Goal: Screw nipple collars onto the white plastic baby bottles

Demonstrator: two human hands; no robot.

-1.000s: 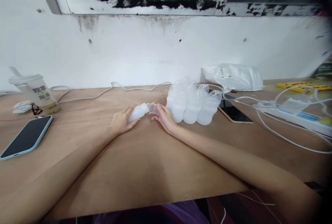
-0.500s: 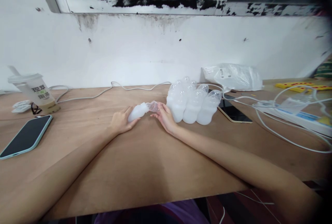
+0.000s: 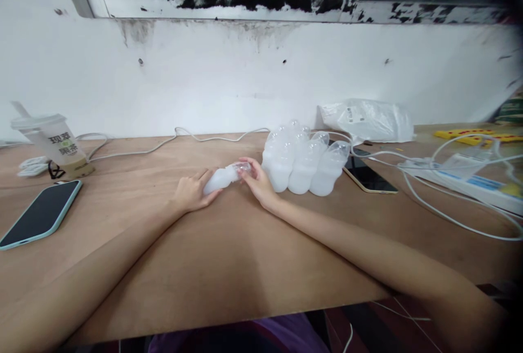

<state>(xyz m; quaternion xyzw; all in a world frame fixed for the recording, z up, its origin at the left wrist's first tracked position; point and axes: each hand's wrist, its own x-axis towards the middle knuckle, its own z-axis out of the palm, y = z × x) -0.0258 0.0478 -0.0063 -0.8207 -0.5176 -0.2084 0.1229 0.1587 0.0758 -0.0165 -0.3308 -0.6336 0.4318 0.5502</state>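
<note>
My left hand (image 3: 193,192) is wrapped round a small white plastic bottle (image 3: 219,180), which lies tilted with its neck toward the right. A clear cap (image 3: 242,166) covers the neck end, with the fingers of my right hand (image 3: 257,183) closed on it. Just right of my right hand, a cluster of similar white bottles with clear domed caps (image 3: 300,165) stands upright on the wooden table (image 3: 204,266).
On the left are a drink cup (image 3: 61,143) with a straw and a phone (image 3: 41,214). Toward the right lie another phone (image 3: 370,174), a white plastic bag (image 3: 368,120), a power strip (image 3: 461,178) and loose white cables (image 3: 429,225). A wall (image 3: 212,80) rises behind.
The clear cap has moved left onto the bottle's neck, and my right-hand fingers have shifted with it. My left hand keeps its hold on the bottle, nearly still.
</note>
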